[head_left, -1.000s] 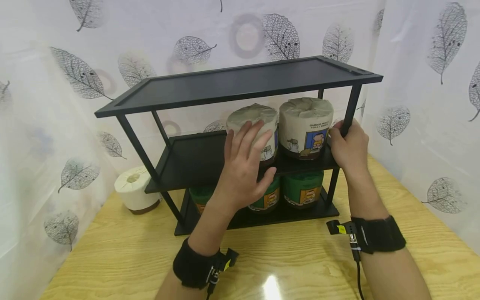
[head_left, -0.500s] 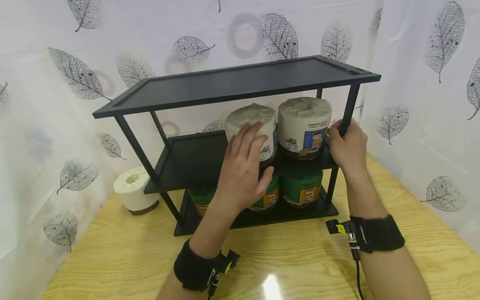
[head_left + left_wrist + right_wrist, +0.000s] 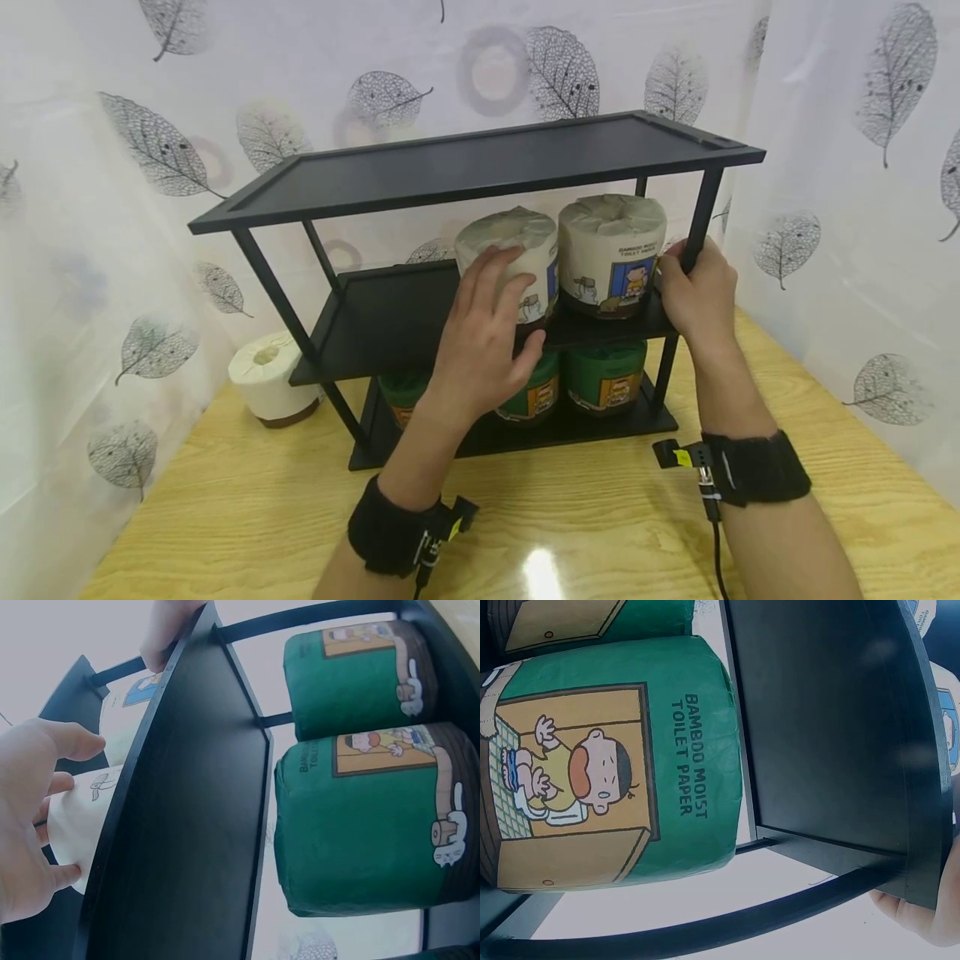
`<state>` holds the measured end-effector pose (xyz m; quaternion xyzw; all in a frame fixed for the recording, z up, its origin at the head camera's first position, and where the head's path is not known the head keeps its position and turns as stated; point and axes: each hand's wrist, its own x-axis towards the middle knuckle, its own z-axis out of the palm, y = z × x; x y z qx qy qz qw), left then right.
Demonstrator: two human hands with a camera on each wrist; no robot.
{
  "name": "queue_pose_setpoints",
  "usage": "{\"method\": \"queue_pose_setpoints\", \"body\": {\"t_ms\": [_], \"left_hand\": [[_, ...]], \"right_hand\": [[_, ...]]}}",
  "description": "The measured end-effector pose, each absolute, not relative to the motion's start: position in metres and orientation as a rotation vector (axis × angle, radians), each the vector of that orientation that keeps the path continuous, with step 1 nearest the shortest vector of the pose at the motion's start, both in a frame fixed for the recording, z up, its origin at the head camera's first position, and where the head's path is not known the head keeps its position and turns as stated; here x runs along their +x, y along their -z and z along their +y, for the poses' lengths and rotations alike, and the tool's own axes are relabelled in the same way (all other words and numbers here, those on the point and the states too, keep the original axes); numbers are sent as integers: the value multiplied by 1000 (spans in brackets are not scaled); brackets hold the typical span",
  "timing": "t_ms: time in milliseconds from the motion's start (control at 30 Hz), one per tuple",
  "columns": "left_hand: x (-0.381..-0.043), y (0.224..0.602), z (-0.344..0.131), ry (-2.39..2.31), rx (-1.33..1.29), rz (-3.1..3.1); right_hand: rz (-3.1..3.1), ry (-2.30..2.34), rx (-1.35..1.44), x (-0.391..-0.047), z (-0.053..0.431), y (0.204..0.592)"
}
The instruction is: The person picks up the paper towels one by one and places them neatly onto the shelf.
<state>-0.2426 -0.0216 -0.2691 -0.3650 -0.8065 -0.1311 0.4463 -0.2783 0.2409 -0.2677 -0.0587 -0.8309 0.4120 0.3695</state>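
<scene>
My left hand touches the near left side of a cream-wrapped toilet paper roll on the rack's middle shelf, its fingers lightly bent. The thumb points away from the fingers in the head view, and the left wrist view also has the fingertips against the wrapper. A second cream toilet paper roll stands just right of it. My right hand grips the front right post of the black rack at middle-shelf height. Its fingers are partly hidden behind the post.
On the bottom shelf stand several green toilet paper rolls, partly hidden by the left arm. Another cream roll stands on the wooden table left of the rack. A leaf-print curtain hangs behind.
The left hand's fingers have bent a little more against the roll, which has shifted slightly right toward the second one. The right hand keeps its hold on the post.
</scene>
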Motion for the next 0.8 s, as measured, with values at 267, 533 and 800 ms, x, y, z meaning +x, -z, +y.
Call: {"method": "queue_pose_setpoints", "body": {"t_ms": [267, 533, 800], "left_hand": [[-245, 269, -24, 383, -934, -1975], [-249, 269, -30, 446, -960, -1957], [-253, 269, -36, 458, -948, -1962]], "right_hand": [[-2131, -1053, -147, -278, 241, 268], [-2126, -1049, -141, -278, 241, 268], [-2122, -1050, -136, -278, 241, 268]]}}
